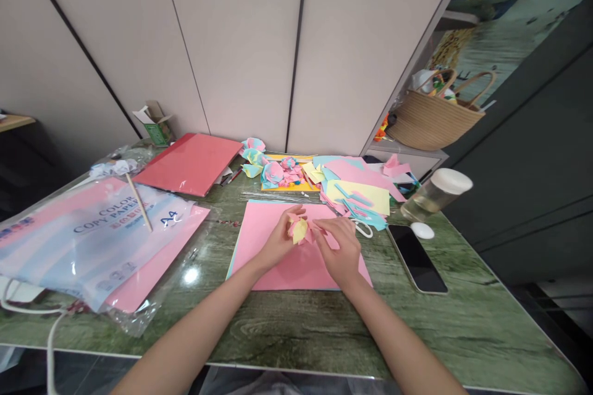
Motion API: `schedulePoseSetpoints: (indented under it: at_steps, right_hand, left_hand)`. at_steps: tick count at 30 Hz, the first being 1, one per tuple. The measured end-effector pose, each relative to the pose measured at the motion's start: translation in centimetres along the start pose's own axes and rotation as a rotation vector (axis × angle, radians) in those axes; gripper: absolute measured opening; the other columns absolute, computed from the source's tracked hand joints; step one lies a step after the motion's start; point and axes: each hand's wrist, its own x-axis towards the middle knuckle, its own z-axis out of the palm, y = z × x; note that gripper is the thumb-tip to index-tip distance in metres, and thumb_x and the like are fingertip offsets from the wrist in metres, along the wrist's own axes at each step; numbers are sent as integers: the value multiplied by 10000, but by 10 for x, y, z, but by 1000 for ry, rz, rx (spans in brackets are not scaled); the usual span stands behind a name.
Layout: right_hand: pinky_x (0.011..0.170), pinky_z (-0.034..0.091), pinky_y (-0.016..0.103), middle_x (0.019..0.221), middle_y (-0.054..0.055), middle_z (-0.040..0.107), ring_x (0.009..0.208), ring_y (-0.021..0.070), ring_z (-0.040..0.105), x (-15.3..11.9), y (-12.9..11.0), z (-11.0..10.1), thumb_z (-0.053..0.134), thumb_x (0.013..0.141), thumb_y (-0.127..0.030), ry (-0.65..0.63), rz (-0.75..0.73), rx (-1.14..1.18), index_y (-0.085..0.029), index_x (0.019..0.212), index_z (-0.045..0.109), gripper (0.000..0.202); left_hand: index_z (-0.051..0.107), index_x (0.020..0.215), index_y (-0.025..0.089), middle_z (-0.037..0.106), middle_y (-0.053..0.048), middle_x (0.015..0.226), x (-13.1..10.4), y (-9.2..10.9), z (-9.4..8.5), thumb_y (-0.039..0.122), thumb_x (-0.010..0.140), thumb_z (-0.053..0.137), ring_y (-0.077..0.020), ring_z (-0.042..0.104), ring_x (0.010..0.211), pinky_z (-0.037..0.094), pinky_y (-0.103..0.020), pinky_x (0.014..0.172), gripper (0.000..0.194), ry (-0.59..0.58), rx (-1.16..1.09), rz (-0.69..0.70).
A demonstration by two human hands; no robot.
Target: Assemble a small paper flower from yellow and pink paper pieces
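A small pink and yellow paper flower (299, 231) is held above a stack of pink paper (282, 268). My left hand (281, 236) is closed around its left side. On the flower's right side, the fingertips of my right hand (340, 244) pinch the edge of a pink petal. White-handled scissors (364, 228) lie just beyond my right hand, partly hidden by it. Behind the stack, several finished-looking pink, blue and yellow paper flowers (273, 173) sit on and beside a yellow-orange sheet (303, 184).
Paper scraps and strips (356, 188) spread at the back right. A phone (419, 259), a white lid (422, 231) and a clear bottle (433, 194) stand or lie at right. A plastic pack of colour copy paper (92, 228) and a red folder (189, 163) are at left. A woven basket (433, 120) rests on a shelf.
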Motion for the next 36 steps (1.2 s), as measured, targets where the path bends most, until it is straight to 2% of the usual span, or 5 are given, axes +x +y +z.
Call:
schedulePoseSetpoints:
  at_steps: [5, 9, 18, 27, 36]
  right_hand:
    - [790, 341, 365, 804, 5, 696, 767, 166, 578, 1, 8, -2, 566, 804, -197, 26, -128, -116, -246, 874, 643, 115]
    - [789, 321, 354, 820, -2, 687, 807, 166, 550, 1, 12, -2, 546, 823, -202, -10, -92, -136, -255, 894, 644, 133]
    - [785, 320, 341, 839, -11, 673, 831, 162, 512, -1, 14, 2, 522, 844, -235, -155, -129, -179, -271, 908, 640, 138]
    - [788, 293, 363, 871, -65, 708, 793, 145, 559, -7, 13, -5, 632, 773, -205, 64, -415, -322, -348, 970, 607, 244]
    - [840, 309, 356, 944, -82, 696, 870, 124, 595, -12, 23, -9, 575, 815, -192, -78, -499, -323, -401, 1019, 584, 291]
  left_hand:
    - [128, 1374, 271, 278, -152, 1403, 3, -5, -17, 527, 616, 634, -275, 293, 1296, 351, -445, 977, 947, -124, 12, 99]
    - [242, 1331, 280, 253, -126, 1418, 4, 5, -24, 496, 692, 586, -248, 266, 1308, 336, -434, 993, 757, 19, 177, 189]
    - [607, 868, 233, 613, -43, 944, -10, 24, -5, 230, 738, 599, -192, 524, 1002, 392, -381, 881, 130, 324, 789, 457]
    - [616, 925, 342, 645, 4, 962, -15, 27, -6, 218, 701, 658, -194, 521, 1007, 364, -379, 860, 260, 411, 1049, 743]
    - [620, 834, 325, 669, 28, 965, -19, 22, -12, 199, 740, 614, -174, 546, 1001, 351, -392, 896, 157, 353, 1157, 802]
